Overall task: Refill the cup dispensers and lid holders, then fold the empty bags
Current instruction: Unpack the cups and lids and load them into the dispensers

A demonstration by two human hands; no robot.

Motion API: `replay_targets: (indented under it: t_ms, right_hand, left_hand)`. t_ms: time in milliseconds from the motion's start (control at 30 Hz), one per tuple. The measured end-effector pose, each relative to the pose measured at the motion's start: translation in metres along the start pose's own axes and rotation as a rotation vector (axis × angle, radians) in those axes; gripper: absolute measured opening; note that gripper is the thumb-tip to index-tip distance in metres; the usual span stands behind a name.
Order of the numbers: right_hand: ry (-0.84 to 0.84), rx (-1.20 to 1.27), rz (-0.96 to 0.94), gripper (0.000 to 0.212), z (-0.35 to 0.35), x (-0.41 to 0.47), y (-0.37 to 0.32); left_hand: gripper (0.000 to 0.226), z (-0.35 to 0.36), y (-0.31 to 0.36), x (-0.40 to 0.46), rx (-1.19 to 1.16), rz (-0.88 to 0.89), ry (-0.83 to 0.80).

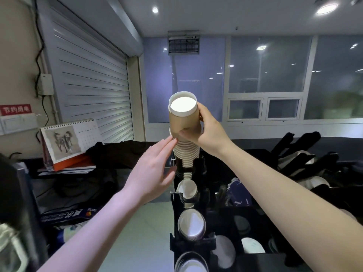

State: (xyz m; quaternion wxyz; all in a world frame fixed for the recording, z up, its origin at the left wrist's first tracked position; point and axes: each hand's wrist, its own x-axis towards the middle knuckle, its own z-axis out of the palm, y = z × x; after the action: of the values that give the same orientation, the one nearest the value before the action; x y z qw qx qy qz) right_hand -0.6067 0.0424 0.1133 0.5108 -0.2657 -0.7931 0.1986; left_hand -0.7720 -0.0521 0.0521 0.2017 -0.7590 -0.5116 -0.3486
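At bottom centre, a black cup dispenser rack (174,195) holds white-rimmed cups in a row of slots. Above it, at mid-frame, the left hand (155,169) lies flat and open, fingertips touching a tall stack of brown paper cups (183,134) rising from the far slot. The right hand (206,130) has its grip closed around the top cup. A desk calendar (66,140) stands at left.

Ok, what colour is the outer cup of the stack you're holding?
Kraft brown outside with a white rim and inside, on the cup stack gripped by the right hand; head view.
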Motion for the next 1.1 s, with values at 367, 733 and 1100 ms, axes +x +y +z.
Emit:
replay_targets:
  t_ms: [367, 733, 1100]
  right_hand:
    - [-0.078, -0.193, 0.093, 0.083, -0.089, -0.089, 0.014]
    - [-0.144, -0.611, 0.144, 0.069, -0.3, -0.261, 0.032]
    - [0.151, -1.023, 0.519, 0.058, -0.525, -0.456, 0.038]
  left_hand:
    - [0.071, 0.034, 0.094, -0.008, 0.067, -0.048, -0.066]
    - [0.073, 0.127, 0.314, 0.027, -0.051, 0.146, -0.123]
    - [0.073, 0.236, 0.572, 0.068, -0.318, 0.511, -0.193]
